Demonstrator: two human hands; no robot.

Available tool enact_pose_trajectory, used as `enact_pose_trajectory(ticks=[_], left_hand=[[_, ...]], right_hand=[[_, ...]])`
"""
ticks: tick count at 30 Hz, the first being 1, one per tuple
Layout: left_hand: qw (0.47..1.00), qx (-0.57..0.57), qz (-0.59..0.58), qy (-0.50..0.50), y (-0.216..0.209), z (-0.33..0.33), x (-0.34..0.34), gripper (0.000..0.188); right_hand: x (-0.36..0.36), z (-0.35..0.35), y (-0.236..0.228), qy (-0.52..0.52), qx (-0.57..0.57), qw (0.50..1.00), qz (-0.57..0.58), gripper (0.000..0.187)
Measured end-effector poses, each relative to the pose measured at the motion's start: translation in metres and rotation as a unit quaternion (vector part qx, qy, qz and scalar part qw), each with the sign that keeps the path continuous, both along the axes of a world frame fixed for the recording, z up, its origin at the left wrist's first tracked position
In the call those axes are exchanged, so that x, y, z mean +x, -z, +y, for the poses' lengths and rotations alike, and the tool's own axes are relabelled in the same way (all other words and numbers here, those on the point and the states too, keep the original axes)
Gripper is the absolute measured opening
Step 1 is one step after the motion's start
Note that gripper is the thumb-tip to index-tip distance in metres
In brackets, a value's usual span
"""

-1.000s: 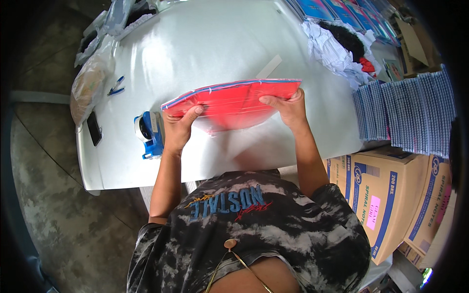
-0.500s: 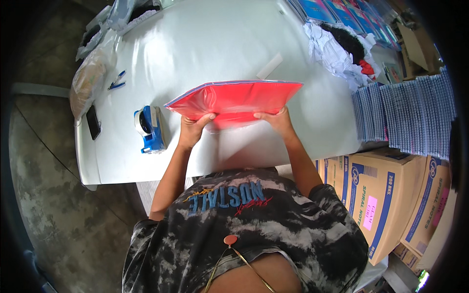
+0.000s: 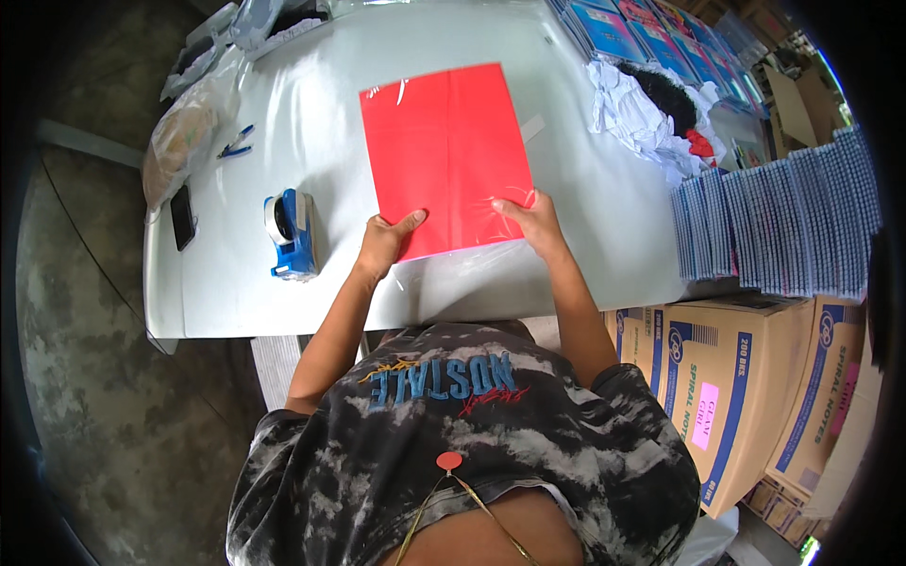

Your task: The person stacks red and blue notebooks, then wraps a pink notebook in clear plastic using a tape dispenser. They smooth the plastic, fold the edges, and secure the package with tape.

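Observation:
Between my two hands is a flat red rectangular pack in clear plastic (image 3: 448, 151), its broad face turned up and its far edge tilted slightly. My left hand (image 3: 387, 238) grips the near left corner, thumb on top and fingers underneath. On the near right corner my right hand (image 3: 534, 223) closes the same way. Loose clear plastic shows along the near edge. Left of the pack, a blue tape dispenser (image 3: 294, 236) with a roll of tape stands on the white table (image 3: 330, 307).
A phone (image 3: 182, 217), a blue pen-like tool (image 3: 236, 143) and a plastic bag (image 3: 179, 151) lie at the left edge. Spiral notebooks (image 3: 783, 222) are stacked at right, behind crumpled white paper (image 3: 632, 113). Cardboard boxes (image 3: 722, 396) stand beside the table, lower right.
The red pack has swung from nearly edge-on to lying face up, its far edge now farther away. Both hands keep hold of its near corners.

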State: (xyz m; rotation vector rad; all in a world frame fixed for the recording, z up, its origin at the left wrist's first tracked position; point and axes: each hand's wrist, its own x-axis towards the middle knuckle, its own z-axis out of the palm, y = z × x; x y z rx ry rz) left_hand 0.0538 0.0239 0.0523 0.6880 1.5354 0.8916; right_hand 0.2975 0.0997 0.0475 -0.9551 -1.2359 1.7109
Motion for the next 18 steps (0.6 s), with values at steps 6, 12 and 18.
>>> enact_pose_trajectory(ticks=[6,12,18], left_hand=[[0.955,0.043,0.292,-0.029,0.018,-0.005,0.005,0.043],[0.861,0.230,0.422,0.165,0.020,0.022,0.019,0.049],[0.736,0.252,0.559,0.287,0.067,0.062,0.037,0.055]], right_hand=[[-0.005,0.002,0.027,0.000,-0.006,0.902,-0.432,0.051],[-0.049,-0.022,0.052,0.041,0.293,0.799,-0.523,0.091],[-0.070,-0.034,0.065,-0.033,0.265,0.776,-0.572,0.109]])
